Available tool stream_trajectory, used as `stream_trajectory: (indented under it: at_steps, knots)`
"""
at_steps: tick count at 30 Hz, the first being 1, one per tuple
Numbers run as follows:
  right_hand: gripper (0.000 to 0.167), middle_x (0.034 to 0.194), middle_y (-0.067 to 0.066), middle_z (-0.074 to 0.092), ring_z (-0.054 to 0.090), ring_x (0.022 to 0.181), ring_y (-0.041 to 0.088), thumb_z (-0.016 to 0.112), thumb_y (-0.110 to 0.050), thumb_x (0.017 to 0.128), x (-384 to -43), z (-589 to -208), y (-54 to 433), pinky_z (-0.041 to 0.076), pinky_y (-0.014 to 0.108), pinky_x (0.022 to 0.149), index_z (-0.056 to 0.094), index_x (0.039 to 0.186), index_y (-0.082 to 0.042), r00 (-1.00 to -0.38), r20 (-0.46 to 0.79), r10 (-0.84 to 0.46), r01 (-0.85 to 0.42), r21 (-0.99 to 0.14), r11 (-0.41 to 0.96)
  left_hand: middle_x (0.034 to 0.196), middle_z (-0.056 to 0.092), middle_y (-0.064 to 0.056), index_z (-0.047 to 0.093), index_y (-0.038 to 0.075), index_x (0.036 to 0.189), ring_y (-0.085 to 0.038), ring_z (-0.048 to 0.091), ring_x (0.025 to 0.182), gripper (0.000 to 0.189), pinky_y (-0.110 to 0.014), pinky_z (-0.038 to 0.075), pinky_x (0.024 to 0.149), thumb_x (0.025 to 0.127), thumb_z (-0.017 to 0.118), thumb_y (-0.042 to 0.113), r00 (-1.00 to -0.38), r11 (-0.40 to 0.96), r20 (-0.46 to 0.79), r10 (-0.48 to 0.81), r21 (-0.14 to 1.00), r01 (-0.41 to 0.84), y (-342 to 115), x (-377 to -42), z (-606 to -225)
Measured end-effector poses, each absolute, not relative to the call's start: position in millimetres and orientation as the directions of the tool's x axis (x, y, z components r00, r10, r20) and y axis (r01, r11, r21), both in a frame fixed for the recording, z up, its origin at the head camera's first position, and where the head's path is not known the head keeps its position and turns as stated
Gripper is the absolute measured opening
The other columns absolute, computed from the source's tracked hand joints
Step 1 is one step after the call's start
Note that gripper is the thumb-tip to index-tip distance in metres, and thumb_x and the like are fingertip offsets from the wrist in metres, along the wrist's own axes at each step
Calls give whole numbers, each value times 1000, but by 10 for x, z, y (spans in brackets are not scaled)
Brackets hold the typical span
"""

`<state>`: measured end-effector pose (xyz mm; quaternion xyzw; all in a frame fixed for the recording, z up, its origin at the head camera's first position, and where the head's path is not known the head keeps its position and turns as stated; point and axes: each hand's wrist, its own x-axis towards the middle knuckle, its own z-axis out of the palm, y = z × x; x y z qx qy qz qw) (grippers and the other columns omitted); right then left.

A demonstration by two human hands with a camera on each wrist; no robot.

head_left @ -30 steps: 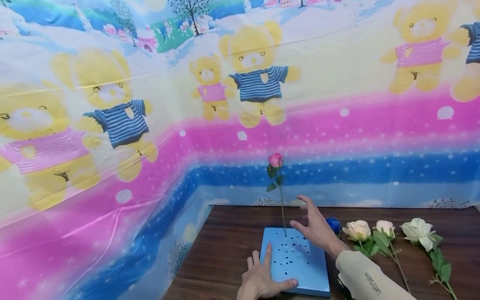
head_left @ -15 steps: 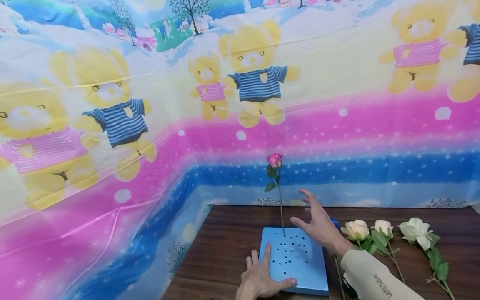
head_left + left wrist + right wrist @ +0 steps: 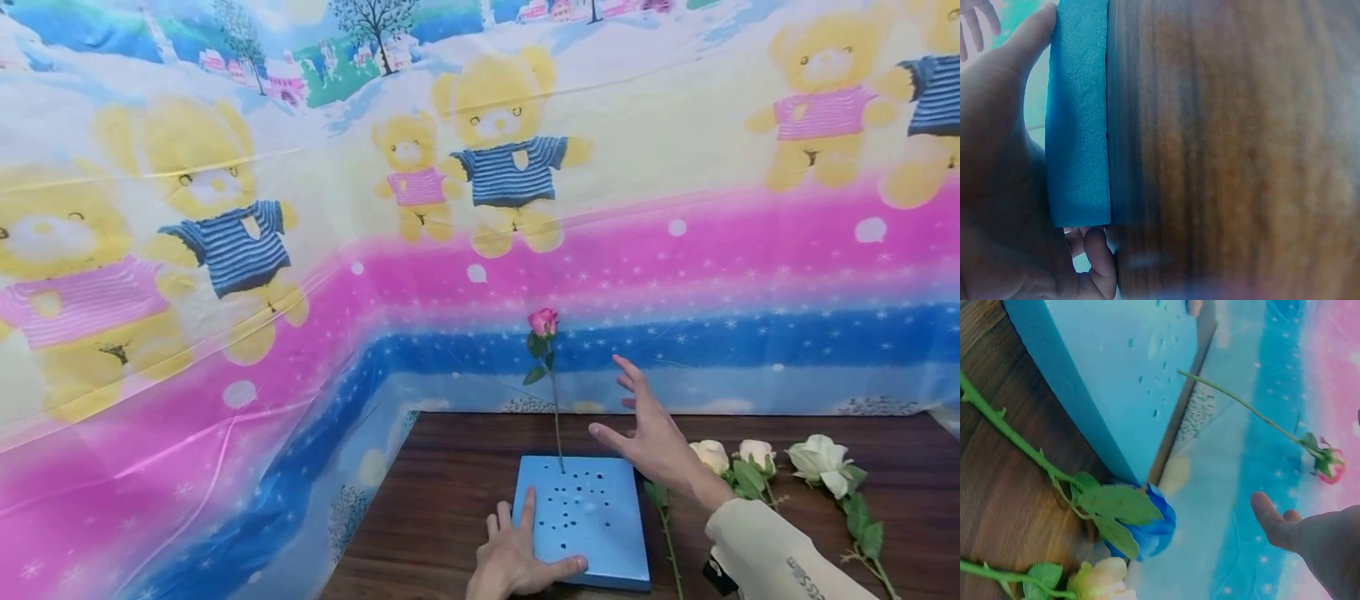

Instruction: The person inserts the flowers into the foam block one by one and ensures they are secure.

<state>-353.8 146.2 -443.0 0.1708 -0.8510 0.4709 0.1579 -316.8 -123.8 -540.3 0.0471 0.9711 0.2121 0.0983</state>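
A pink rose [image 3: 543, 322] stands upright, its stem in a hole near the back edge of a light blue foam block [image 3: 622, 550] dotted with holes. My left hand [image 3: 508, 557] rests on the block's left front corner, thumb and index finger stretched over the top, other fingers off its left side. The left wrist view shows the thumb [image 3: 1032, 40] on the blue edge. My right hand [image 3: 660, 446], fingers spread and holding nothing, hovers right of the rose stem, apart from it. A blue rose [image 3: 1159, 528] lies beside the block in the right wrist view; the hand hides its bloom in the head view.
On the dark wooden table [image 3: 420, 500], two cream roses [image 3: 711, 457] and a white rose [image 3: 821, 462] lie to the right, partly behind the right sleeve [image 3: 780, 546]. A bear-printed cloth [image 3: 465, 333] hangs behind the table.
My right hand has moved right and slightly up, away from the rose stem. The rose stays upright in the block, and my left hand keeps its place on the corner.
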Motion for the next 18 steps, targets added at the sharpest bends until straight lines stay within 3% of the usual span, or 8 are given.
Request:
stream_trajectory:
  at_steps: [7,12,18]
  knots:
    - [109,181,27,21,40,156,59,79,-44,106,-3450,-4335,1706,54,74,103,-5,175,-54,-902,417,-114,-416,-765,492,173,30,-32,22,26,180,-63,35,155,131,-76,53,92,80,75,92,-973,903,-183,144,425,54,-1248,-3180,-5396]
    - [110,180,29,22,39,154,62,79,-44,107,-3384,-4325,1897,52,76,103,-6,176,-52,-899,427,-98,-415,-760,499,173,29,-34,23,28,180,-64,34,155,129,-77,52,92,81,76,91,-970,896,-188,153,441,56,-1244,-3178,-5392]
    - [112,178,32,23,39,152,65,79,-41,107,-3314,-4300,2147,52,79,101,-9,175,-52,-900,429,-78,-408,-765,498,170,32,-33,23,32,180,-60,39,151,127,-65,54,73,80,76,91,-973,904,-177,149,424,61,-1228,-3163,-5395]
